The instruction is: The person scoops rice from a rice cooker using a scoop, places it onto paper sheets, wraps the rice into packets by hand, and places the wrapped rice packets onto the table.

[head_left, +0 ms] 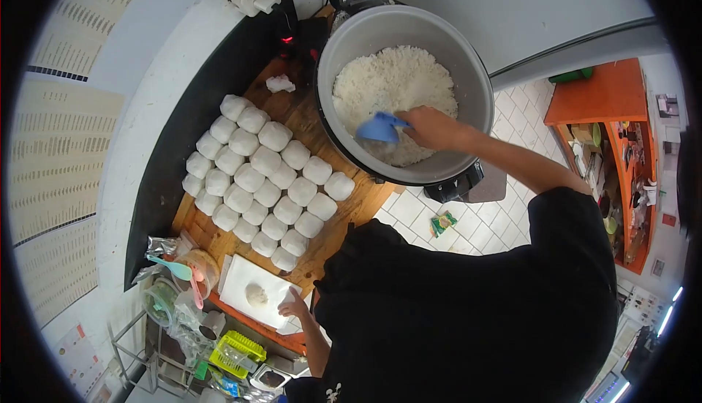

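Rice (409, 70) in cooker (473, 96); right hand (430, 126) closed round scoop (380, 129); left hand (295, 306) at paper (245, 276), grip unclear; white bundles (264, 160) crowd counter (301, 114)

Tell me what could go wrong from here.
The right hand is inside the pot with the blue scoop; it might brush the wall, which may be hot.

The left hand is at the edge of the white sheet; a tug might shift the rice clump.

The white bundles sit crowded together; a bump might push some out of place.
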### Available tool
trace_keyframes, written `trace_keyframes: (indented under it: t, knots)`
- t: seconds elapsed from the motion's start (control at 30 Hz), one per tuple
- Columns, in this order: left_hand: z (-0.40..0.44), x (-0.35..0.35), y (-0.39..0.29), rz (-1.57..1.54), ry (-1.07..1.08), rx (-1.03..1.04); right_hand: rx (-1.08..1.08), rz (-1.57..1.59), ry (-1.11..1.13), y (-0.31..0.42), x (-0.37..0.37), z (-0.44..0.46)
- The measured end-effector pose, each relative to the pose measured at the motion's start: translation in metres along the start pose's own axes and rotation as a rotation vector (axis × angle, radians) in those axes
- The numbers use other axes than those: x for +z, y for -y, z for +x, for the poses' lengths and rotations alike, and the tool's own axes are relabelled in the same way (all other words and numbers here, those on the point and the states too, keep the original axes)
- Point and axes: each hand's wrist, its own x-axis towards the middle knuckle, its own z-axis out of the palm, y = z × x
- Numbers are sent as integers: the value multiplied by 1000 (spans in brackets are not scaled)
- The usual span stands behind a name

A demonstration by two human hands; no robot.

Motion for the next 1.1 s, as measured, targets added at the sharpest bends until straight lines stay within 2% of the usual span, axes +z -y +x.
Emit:
trace_keyframes:
  t: [0.1, 0.2, 0.27, 0.3, 0.47, 0.57, 0.67, 0.77, 0.87, 0.97, 1.07, 1.1]
  knots:
    - [7, -4, -2, 57, 23, -8, 70, -239, -254, 9, 22, -2]
    - [4, -11, -4, 32, 71, -2, 220, -292, -189, -4, 6, 6]
    - [3, -13, -5, 35, 74, -13, 257, -339, -55, -17, 8, 3]
    - [6, -10, -4, 36, 78, -16, 250, -327, -60, -16, 13, 4]
    - [7, -1, 1, -26, 13, -31, 207, -288, -42, 1, 41, 23]
    - [11, 3, 6, -23, -25, -6, -25, -282, 72, 11, 34, 16]
    - [13, 5, 3, -22, -40, 19, -85, -237, 187, 17, 28, 14]
    - [5, 2, -3, -40, -41, 14, -177, -215, 121, 29, 4, -6]
    - [6, 5, -2, -44, -55, 15, 24, -140, 411, 28, -38, 0]
    - [-1, 0, 0, -51, -80, 30, 276, 375, 605, -6, -64, 8]
    - [-10, -11, -2, -42, -94, 59, 258, 483, 512, -26, -59, 20]
    - [-6, -2, 2, -3, -232, 92, 265, 402, 441, -29, -52, 27]
